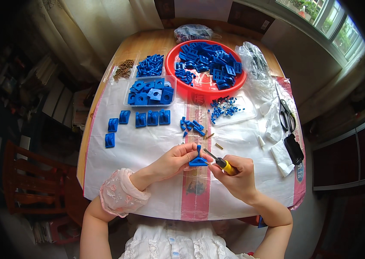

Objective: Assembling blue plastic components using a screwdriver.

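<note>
Near the table's front middle, my left hand (pixel 169 163) is closed on a blue plastic part (pixel 198 162) with a flat base and a narrow upright piece. My right hand (pixel 240 180) grips a screwdriver (pixel 227 167) by its yellow and black handle. Its dark shaft points up and left, its tip just right of the blue part's upright piece. The right thumb and forefinger come close to the part's base; whether they pinch something small there is too fine to tell. Just beyond the hands lie several small blue plugs (pixel 189 124) and a few brass-coloured screws (pixel 219 146).
A red basin (pixel 171 80) holds many blue parts. Left of it stand a clear box (pixel 127 103) of blue square plates, a heap of blue pieces (pixel 150 65) and screws (pixel 123 70). Several blue assemblies (pixel 152 118) sit front left. Scissors (pixel 286 116) and a black pouch (pixel 293 149) lie right.
</note>
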Motion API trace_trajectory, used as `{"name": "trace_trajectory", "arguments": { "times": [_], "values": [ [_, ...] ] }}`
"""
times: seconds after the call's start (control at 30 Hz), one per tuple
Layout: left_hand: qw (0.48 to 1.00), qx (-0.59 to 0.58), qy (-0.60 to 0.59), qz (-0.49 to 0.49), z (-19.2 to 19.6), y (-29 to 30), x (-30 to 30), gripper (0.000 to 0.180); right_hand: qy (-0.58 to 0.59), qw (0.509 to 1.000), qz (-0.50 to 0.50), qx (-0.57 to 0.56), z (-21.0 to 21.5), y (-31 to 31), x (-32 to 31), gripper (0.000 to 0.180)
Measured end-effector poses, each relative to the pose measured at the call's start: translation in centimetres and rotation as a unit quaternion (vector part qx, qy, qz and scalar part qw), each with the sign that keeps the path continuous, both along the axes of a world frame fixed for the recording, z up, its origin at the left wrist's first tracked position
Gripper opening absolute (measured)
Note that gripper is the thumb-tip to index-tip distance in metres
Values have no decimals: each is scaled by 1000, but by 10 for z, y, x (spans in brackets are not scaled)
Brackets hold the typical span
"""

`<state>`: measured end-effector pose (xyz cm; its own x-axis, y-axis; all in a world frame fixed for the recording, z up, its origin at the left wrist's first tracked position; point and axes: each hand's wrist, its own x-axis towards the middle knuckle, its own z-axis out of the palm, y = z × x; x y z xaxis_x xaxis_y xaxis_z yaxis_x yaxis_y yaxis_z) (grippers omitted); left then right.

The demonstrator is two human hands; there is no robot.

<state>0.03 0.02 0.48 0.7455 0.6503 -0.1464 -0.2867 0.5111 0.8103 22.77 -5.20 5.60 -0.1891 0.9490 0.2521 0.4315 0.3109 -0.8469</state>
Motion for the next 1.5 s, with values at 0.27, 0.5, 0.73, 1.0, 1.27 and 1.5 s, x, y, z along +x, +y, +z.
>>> {"name": "trace_trajectory", "arguments": {
  "times": [0.27,0.5,0.73,1.0,1.27,1.5],
  "values": [
    [999,-31,30,22,6,-3,6,21,-1,1000,5,13,1,0,-1,29],
    [997,32,69,1,-7,-3,2,19,-14,1000,19,16,1,-3,-6,23],
    [976,149,144,64,14,-17,12,25,-43,998,33,45,-9,-3,-2,16],
    [927,270,216,145,15,-34,22,19,-49,996,41,69,-14,2,-5,24],
    [946,247,169,122,23,-32,18,13,6,999,18,-31,-15,13,-1,30],
    [959,226,92,147,5,-25,19,24,187,970,11,-153,-31,21,-4,20]
  ]
}}
